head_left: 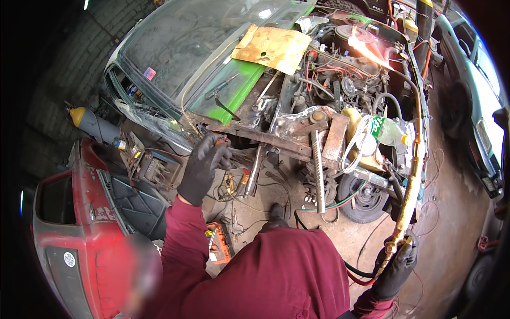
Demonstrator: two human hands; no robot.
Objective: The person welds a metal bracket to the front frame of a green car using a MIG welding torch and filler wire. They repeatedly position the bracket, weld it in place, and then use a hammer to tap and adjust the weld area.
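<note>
In my right hand [396,266], gloved in black, is the handle of a long brass gas torch [408,204]. The torch runs up along the right side of the engine bay, and a bright orange flame [366,50] burns at its far tip. Hoses [358,274] leave its lower end. My left hand [207,167], also in a black glove, is raised with curled fingers by the rusty front edge [239,132] of the car body. A small reddish-brown spot shows at its fingertips; what it holds, if anything, is unclear. A thin bent rod [184,98] rises near that hand across the windshield.
Around the open engine bay [345,74] are a cardboard sheet [273,48], a green panel [241,87], a plastic bottle [390,130] and a metal bar [317,170]. A red car body [101,223], a gas cylinder [95,127], an orange toolbox [220,244] and loose cables lie lower down.
</note>
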